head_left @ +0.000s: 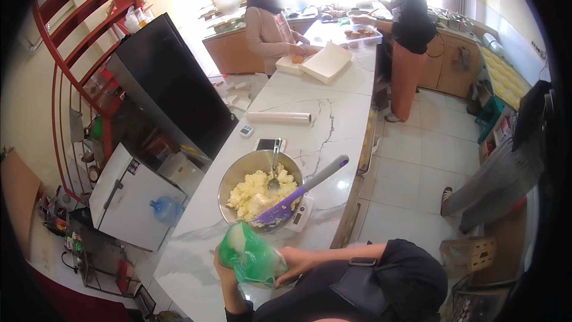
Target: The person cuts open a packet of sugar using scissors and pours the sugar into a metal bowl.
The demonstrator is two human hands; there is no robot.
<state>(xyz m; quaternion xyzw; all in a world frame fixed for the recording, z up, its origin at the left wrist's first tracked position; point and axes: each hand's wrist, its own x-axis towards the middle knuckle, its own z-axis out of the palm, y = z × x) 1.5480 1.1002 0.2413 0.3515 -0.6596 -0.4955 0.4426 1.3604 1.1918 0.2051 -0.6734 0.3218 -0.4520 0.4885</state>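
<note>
A green and clear plastic bag (249,256) is held between my two hands, just over the near edge of the counter. My left hand (225,274) wraps its left side, and my right hand (293,265) grips its right side. Right beyond the bag stands a steel bowl (225,188) with pale yellow lumps (253,194) and some whitish matter inside. A purple spatula (280,209) with a grey handle and a metal spoon (276,164) lean in the bowl. Part of a white kitchen scale (301,214) shows at the bowl's right side.
On the marble counter (298,95) lie a film roll (279,117), a small timer (246,132) and a phone (262,144). Two people (268,30) (411,36) stand at the far end near an open white box (328,62). Another person's legs (494,179) show at right.
</note>
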